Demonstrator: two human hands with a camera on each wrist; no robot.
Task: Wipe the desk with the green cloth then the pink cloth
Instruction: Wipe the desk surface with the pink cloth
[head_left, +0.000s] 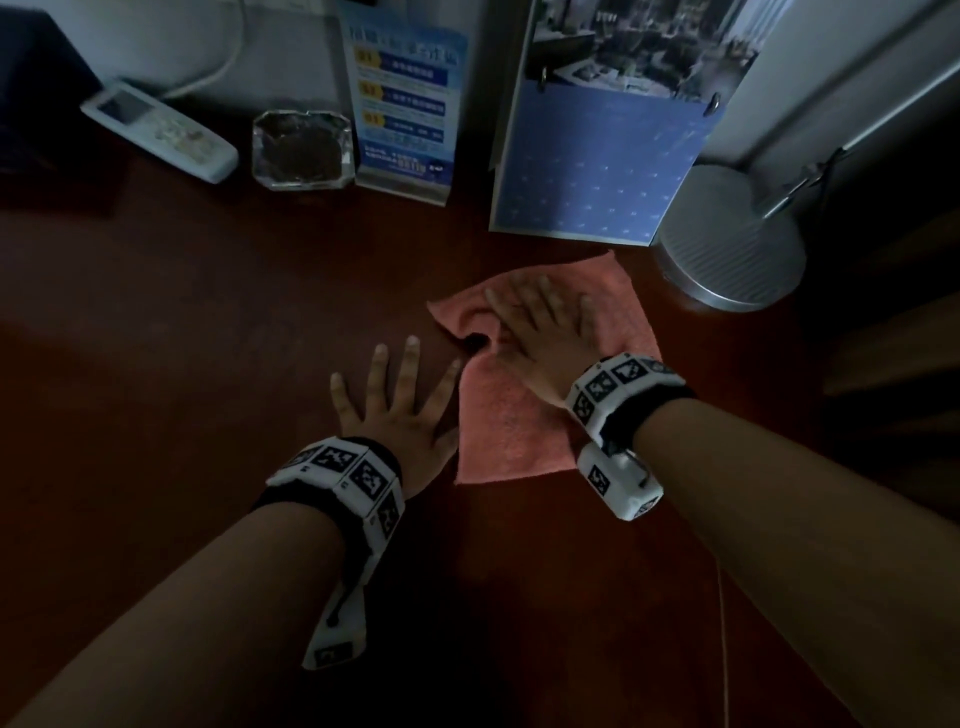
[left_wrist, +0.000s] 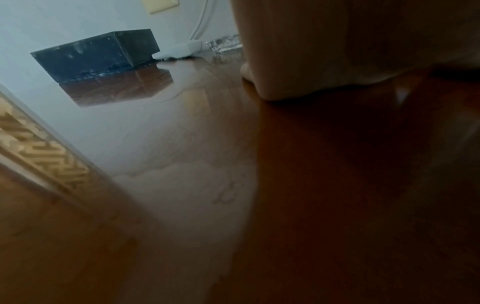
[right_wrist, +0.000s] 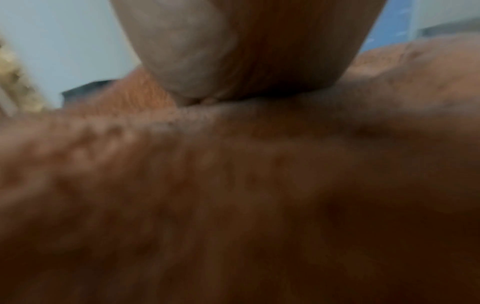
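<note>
A pink cloth (head_left: 514, 431) lies spread on the dark brown desk (head_left: 182, 338), right of centre. My right hand (head_left: 540, 322) presses flat on its far half, fingers straight and spread. My left hand (head_left: 400, 389) rests flat on the bare desk just left of the cloth, fingers splayed. The right wrist view is filled with blurred pink cloth (right_wrist: 233, 185) under the palm (right_wrist: 233, 51). In the left wrist view the palm (left_wrist: 337, 51) rests on the glossy desk (left_wrist: 182, 164). No green cloth shows in any view.
Along the back wall stand a white remote (head_left: 158, 130), a glass ashtray (head_left: 301, 148), a blue leaflet stand (head_left: 408, 104) and a blue calendar (head_left: 602, 156). A round metal lamp base (head_left: 732, 249) sits right of the cloth. A black box (left_wrist: 96, 51) stands far left.
</note>
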